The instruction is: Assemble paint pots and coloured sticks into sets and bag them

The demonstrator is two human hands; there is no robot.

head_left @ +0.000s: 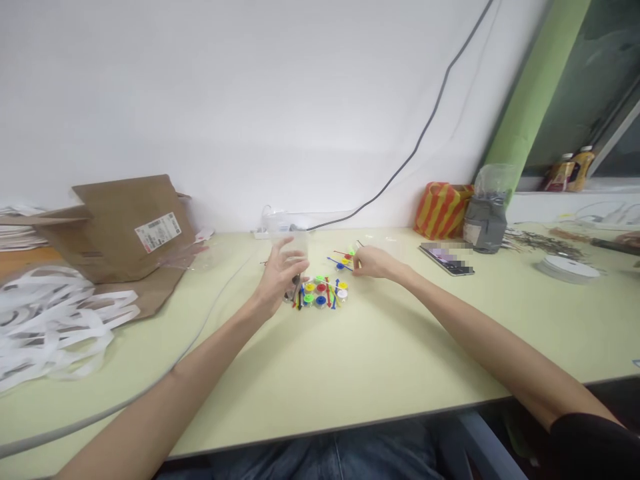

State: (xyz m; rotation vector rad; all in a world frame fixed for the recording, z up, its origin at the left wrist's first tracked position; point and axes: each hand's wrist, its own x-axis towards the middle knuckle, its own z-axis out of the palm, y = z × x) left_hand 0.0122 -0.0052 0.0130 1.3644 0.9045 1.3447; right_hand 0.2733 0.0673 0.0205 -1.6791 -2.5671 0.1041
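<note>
Colored plastic picks [320, 292] lie clustered at frame center on the pale green table [400, 347]. Left hand [280, 277] curves, partly open, around a clear plastic cup [295, 250], grip unconfirmed; right hand [375, 262] pinched closed beside the picks.

place: workroom | seen: pale-green workbench [400, 360], cardboard mailer [125, 227], white tape roll [569, 269], power strip [260, 234], coloured plastic parts [320, 292]
</note>
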